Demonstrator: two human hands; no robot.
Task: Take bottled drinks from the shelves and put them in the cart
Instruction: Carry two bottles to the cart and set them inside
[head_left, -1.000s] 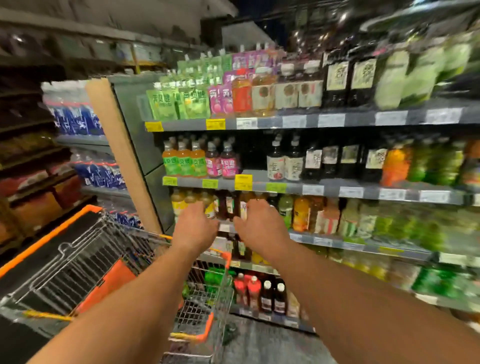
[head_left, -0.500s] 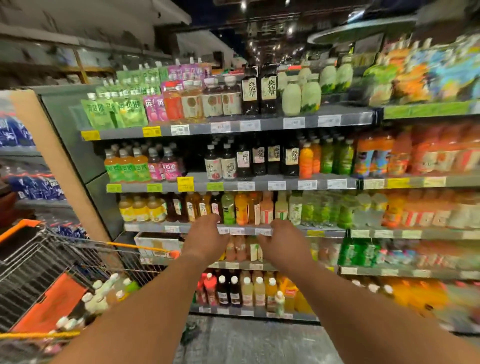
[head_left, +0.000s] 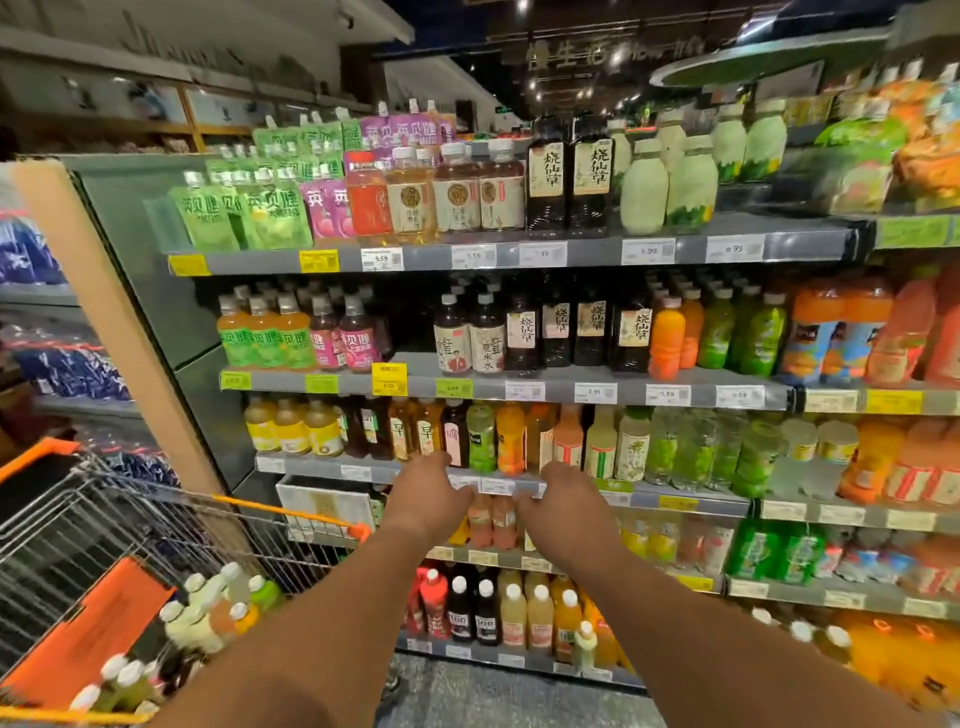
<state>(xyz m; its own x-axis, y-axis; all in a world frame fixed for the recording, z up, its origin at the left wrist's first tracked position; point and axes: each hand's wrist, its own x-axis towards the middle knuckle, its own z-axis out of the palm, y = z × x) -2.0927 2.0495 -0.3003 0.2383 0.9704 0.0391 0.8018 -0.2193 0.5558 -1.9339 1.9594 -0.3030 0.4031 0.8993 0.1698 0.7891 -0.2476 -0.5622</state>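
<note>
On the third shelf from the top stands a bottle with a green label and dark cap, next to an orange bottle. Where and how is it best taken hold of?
Probably grip the green-label bottle around its upper body, below the cap, coming straight from the front. It stands upright at the shelf's front edge, with the orange bottle and a dark bottle close on both sides. Both the left hand and the right hand are just below it.
</note>
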